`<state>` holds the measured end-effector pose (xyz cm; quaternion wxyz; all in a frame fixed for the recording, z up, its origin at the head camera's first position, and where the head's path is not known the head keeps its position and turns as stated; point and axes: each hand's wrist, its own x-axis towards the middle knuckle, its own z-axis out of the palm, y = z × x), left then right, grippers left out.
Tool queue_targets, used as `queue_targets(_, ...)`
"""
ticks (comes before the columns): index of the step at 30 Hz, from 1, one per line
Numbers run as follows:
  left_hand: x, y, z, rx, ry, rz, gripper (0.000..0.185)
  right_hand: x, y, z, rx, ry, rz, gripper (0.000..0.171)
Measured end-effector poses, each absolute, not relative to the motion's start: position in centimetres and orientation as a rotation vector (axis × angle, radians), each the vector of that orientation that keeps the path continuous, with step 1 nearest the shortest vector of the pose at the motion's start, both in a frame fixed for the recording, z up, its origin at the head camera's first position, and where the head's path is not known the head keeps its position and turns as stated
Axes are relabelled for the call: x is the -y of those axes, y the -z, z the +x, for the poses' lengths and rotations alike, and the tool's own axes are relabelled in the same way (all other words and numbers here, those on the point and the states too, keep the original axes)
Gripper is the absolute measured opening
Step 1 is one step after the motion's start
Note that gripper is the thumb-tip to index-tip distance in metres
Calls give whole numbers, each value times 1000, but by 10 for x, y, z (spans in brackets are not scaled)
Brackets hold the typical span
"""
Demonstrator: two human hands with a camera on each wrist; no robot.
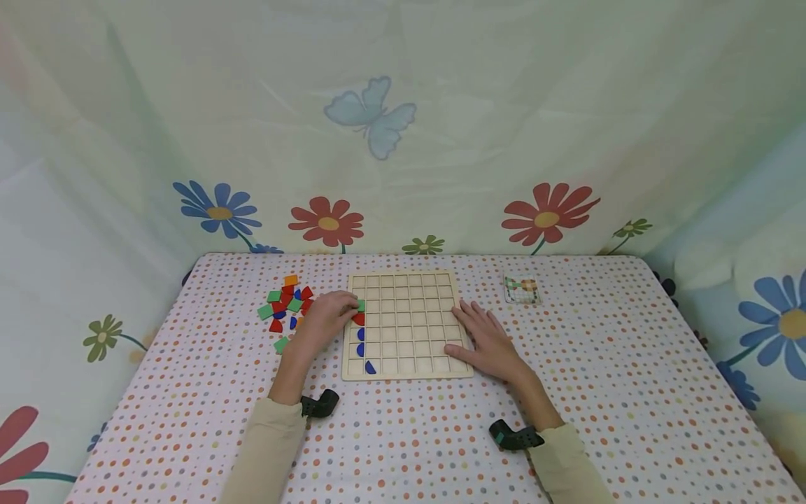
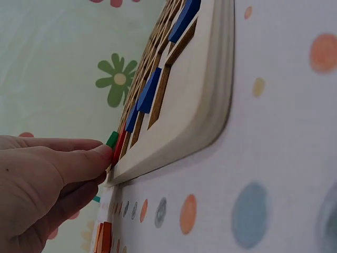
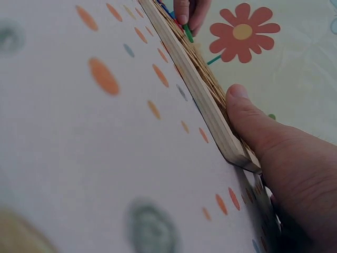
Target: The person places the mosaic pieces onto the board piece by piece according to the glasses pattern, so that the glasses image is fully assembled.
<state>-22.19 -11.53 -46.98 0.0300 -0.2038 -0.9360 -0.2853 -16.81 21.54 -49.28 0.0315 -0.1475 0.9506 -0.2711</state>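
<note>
A wooden grid board lies on the table. At its left column my left hand pinches a green square tile between thumb and fingers; the left wrist view shows the tile's green edge at the fingertips. Just below it in the column is a red tile, followed by two blue half-round tiles. One more blue tile sits in the bottom row. My right hand rests on the board's right edge, its thumb on the rim and fingers spread.
Left of the board lies a loose pile of red, green, blue and orange tiles. A small patterned card sits at the back right of the dotted tablecloth. A flowered curtain hangs behind the table.
</note>
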Motion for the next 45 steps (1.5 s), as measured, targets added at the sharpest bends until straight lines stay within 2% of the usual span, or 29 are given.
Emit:
queue_targets(20,114,475,-219,2906,768,-613,20,-211,492,-168,-2943,820,-486,83)
queue_targets(26,118,469,-211,2899,774,-549,28,-212,492,-167,-2940,826,-480,84)
queue_targets(30,143,465,-203,2894,810,-390,34,-212,493,-168,-2939,832,-473,83)
queue_targets(37,218,467,-183,2954,838,-150,37,-212,491,-170,-2941,826,-463,83)
queue_targets(45,251,469,-168,2934,802,-198,30,-213,492,-171,-2945,827,-465,84)
